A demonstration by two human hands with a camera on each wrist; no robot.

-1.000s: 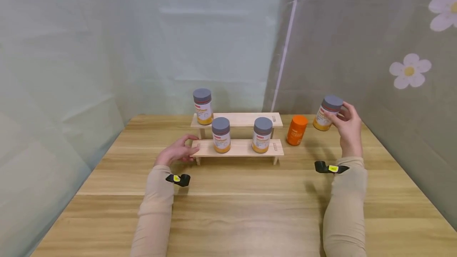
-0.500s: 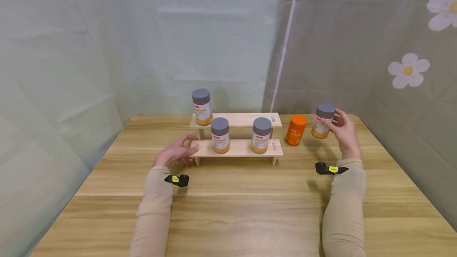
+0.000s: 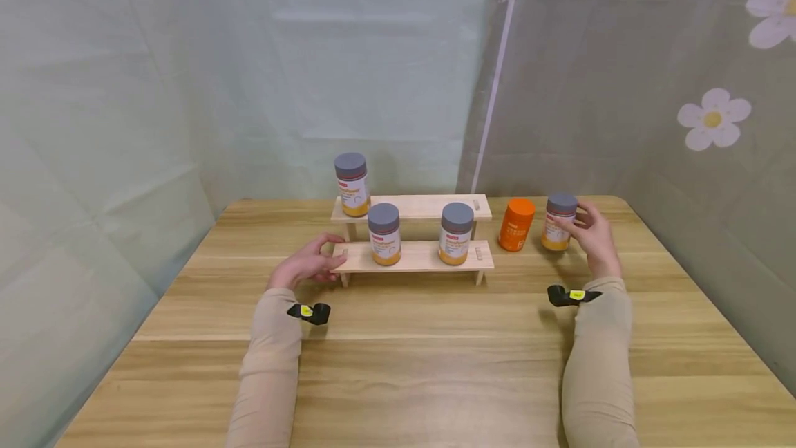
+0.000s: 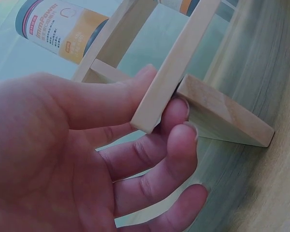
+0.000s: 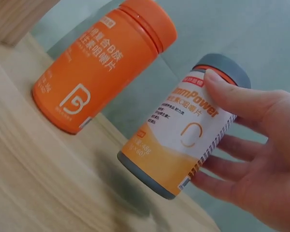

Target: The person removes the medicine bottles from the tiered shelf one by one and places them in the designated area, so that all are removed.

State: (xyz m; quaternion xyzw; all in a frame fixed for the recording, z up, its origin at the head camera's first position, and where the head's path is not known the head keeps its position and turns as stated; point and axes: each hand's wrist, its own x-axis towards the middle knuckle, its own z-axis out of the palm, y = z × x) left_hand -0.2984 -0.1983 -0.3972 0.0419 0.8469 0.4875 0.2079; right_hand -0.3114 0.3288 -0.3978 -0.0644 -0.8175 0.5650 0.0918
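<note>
My left hand (image 3: 307,265) pinches the left end of the lower board of a two-step wooden shelf (image 3: 423,258), thumb on top and fingers underneath. In the right wrist view my right hand (image 5: 261,150) grips a grey-capped supplement bottle (image 5: 183,130) with a white and orange label, thumb on one side and fingers on the other. A shadow lies under that bottle, close over the table. An orange supplement bottle (image 3: 517,225) stands just left of it. Two grey-capped bottles, the left one (image 3: 384,235) and the right one (image 3: 456,234), stand on the lower step. A third grey-capped bottle (image 3: 352,185) stands at the upper step's left end.
The shelf stands toward the back of a wood-grain table (image 3: 398,365). Behind the table hangs a pale curtain (image 3: 373,75), with a grey one (image 3: 597,75) bearing white flowers on the right.
My right hand has lowered the grey-capped bottle toward the table and moved it slightly left, near the orange bottle. The left hand stays on the shelf.
</note>
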